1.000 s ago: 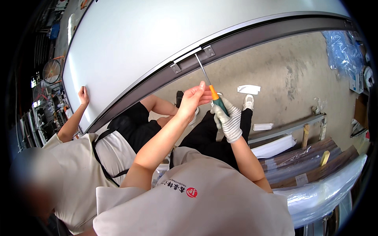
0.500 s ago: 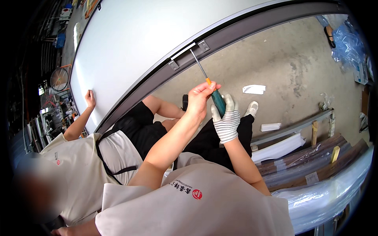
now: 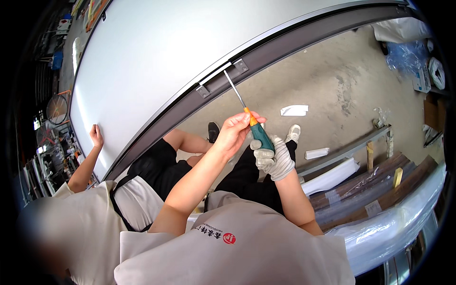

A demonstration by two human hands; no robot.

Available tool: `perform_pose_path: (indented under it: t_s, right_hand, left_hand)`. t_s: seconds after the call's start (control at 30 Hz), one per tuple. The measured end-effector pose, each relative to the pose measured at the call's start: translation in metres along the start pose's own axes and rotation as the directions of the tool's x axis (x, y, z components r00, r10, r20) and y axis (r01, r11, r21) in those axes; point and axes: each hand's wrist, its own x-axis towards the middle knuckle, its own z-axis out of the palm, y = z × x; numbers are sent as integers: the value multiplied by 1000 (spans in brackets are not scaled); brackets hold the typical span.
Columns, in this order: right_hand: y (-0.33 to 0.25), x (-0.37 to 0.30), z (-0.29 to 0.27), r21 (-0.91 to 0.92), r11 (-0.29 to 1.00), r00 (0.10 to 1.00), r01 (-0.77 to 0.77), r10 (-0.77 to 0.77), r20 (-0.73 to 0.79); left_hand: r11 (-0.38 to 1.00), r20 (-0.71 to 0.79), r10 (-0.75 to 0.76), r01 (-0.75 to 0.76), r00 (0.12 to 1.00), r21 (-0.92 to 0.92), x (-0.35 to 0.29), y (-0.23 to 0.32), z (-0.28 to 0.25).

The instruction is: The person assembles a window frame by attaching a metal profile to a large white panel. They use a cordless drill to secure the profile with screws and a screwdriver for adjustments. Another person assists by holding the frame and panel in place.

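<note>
My bare left hand [image 3: 232, 135] pinches a screwdriver [image 3: 261, 138] around its orange collar, thumb and fingers closed on it. The green handle's lower end rests in my right hand [image 3: 276, 160], which wears a striped glove and has its fingers curled around it. The metal shaft slants up and left. Its tip meets the dark edge frame [image 3: 285, 45] of a large pale door panel [image 3: 161, 42], at a recess between two small metal tabs, one upper right [image 3: 241, 65] and one lower left [image 3: 203, 91]. What the tip touches is too small to tell.
A co-worker [image 3: 80, 228] sits close on my left, one hand [image 3: 96, 136] on the panel. White scraps [image 3: 294, 110] lie on the concrete floor. To the right are a metal rail [image 3: 344, 152], wrapped brown boards [image 3: 380, 190], plastic-covered stock [image 3: 389, 242] and blue film [image 3: 406, 57].
My right hand has turned and curled its fingers more around the handle's end. My left hand has stayed on the collar. The whole view has shifted slightly.
</note>
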Motion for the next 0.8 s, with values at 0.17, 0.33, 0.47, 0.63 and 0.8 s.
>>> perform_pose_path:
  t_s: [0.17, 0.33, 0.47, 0.63, 0.8]
  right_hand:
    - [27, -23, 31, -761, -648, 489, 37, -652, 579]
    - [33, -5, 1, -844, -496, 456, 202, -715, 530]
    - [12, -11, 9, -234, 922, 932, 308, -342, -121]
    - [22, 2, -17, 446, 877, 946, -180, 30, 323]
    - [22, -12, 13, -929, 214, 720, 303, -690, 76]
  left_hand:
    - [998, -110, 68, -65, 992, 24, 2, 1, 20]
    - [973, -219, 97, -46, 971, 225, -2, 4, 17]
    - [994, -107, 45, -34, 993, 104, -10, 7, 11]
    - [997, -15, -21, 20, 1000, -81, -4, -4, 3]
    - [998, -150, 34, -40, 988, -41, -2, -3, 16]
